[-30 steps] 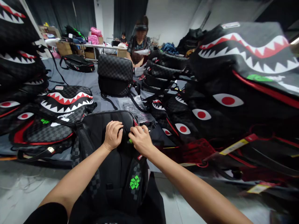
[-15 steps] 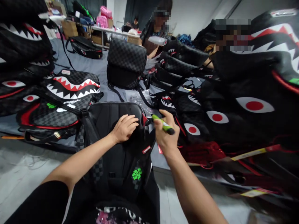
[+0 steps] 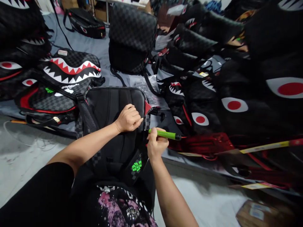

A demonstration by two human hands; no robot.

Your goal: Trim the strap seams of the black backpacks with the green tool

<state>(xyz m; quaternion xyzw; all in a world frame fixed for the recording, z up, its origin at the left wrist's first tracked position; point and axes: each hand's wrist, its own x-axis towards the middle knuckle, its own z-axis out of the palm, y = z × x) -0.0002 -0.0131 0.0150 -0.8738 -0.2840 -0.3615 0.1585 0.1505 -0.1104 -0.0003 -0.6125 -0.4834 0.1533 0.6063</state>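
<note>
A black backpack [image 3: 111,107] lies back-side up in front of me, its straps towards me and a green tag [image 3: 136,165] on one strap. My left hand [image 3: 128,118] rests on the upper right of its back panel, fingers curled with the tips pressed to the fabric; whether it pinches anything is hidden. My right hand [image 3: 156,145] is closed round a green pen-like tool [image 3: 164,134], held level with its thin tip pointing left at the backpack's right edge, just below a red triangular tab [image 3: 147,107].
Shark-mouth backpacks lie at the left [image 3: 68,71] and pile high on the right [image 3: 236,94]. A checkered bag [image 3: 131,31] stands upright behind. Clear plastic wrap [image 3: 151,94] lies beside the backpack. Grey floor [image 3: 23,154] spreads below the table edge, with a brown package [image 3: 262,214] at the lower right.
My view has tipped downward. My right hand drew the green tool out from the backpack's top, swung right, then came back down to the bag's right edge. My left hand shifted right along the panel.
</note>
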